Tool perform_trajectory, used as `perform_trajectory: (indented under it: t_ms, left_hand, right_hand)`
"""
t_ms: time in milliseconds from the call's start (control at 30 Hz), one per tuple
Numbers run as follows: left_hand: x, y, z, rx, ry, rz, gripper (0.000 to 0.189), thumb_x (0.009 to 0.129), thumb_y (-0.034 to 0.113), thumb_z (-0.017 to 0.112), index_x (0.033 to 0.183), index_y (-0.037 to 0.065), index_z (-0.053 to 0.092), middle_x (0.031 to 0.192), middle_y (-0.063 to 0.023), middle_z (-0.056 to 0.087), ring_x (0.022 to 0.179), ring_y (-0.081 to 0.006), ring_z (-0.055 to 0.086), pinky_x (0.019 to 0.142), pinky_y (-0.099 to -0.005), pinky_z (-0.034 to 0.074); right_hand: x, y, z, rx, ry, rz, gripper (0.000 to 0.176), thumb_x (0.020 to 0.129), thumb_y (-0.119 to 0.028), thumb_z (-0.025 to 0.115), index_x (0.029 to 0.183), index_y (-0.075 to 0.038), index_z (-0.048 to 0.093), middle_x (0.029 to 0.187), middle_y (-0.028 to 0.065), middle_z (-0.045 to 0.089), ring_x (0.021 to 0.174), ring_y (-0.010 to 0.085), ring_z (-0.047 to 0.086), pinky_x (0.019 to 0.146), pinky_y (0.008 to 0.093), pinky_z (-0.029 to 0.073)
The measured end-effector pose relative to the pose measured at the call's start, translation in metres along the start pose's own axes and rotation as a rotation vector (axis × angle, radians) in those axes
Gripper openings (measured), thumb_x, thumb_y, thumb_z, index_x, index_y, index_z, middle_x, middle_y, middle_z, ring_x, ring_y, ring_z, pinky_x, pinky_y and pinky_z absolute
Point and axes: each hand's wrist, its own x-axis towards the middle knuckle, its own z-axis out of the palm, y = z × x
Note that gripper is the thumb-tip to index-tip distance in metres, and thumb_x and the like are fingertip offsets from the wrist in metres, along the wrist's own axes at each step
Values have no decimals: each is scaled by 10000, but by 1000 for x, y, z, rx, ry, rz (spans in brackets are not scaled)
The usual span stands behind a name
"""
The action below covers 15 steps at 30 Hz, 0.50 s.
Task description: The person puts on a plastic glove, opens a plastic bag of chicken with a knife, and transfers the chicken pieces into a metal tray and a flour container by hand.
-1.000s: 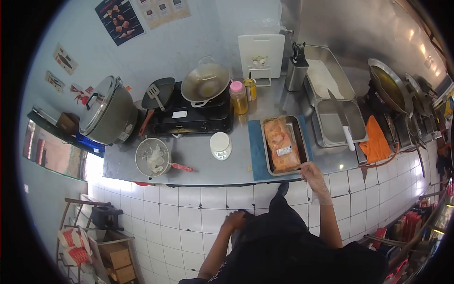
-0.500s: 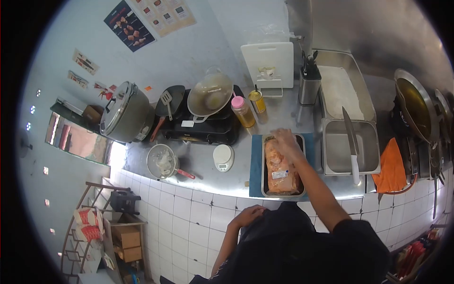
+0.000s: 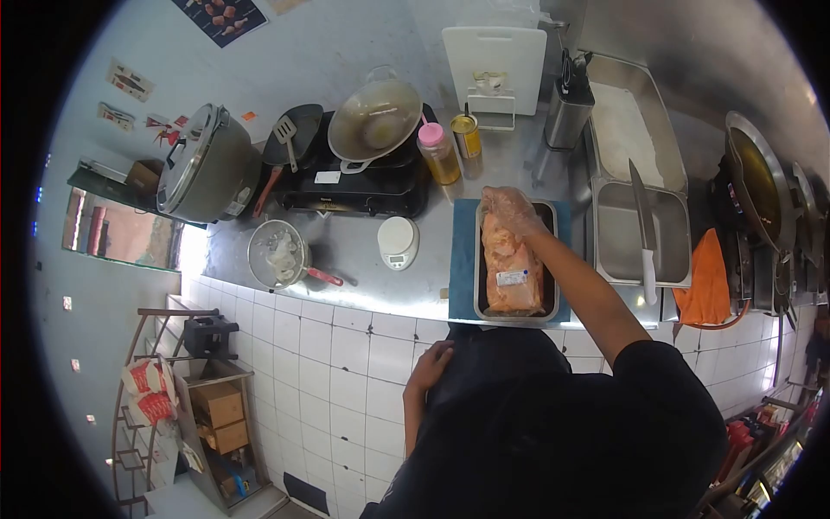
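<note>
My right hand point(image 3: 510, 210), in a clear plastic glove, grips the far end of a bag of raw marinated meat point(image 3: 510, 251). The bag is long and see-through, with a white label point(image 3: 512, 278) near its front end. It lies in a metal tray point(image 3: 551, 298) on a blue-green cloth point(image 3: 464, 259). Down at my side, my left hand point(image 3: 430, 363) rests against my dark clothing. Its fingers lie loosely along the fabric with nothing in them.
A white kitchen scale point(image 3: 398, 238) and a red-handled strainer point(image 3: 278, 253) sit left of the tray. Behind are a stove with a wok point(image 3: 376, 121) and a pink-capped bottle point(image 3: 438, 156). To the right, a large knife point(image 3: 644, 229) lies across a steel pan point(image 3: 605, 259).
My right hand has settled from above the bag onto its far end. My left hand stays at my side. The whole view has shifted slightly with my head.
</note>
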Motion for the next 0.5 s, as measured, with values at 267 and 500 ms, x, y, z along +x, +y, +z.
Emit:
perform_trajectory:
  t_ms: [267,500]
  left_hand:
    - [23,45,-48,-58,-59,210,376,1109,279,599,1396,40,642,1312,-155,728,1233,-270,690,1050,-400,540]
    - [22,134,-73,-98,48,505,291,1056,203,686,1306,55,710,1087,-93,732,1010,-197,698,891,-342,543]
  right_hand:
    - [-17,-69,-73,115,-81,130,132,1032,-154,573,1012,-25,588,849,130,578,833,200,611,814,345,507]
    - [-96,-164,-112,173,-154,-171,300,924,-255,733,1118,-45,642,1017,112,687,956,308,720,862,385,566]
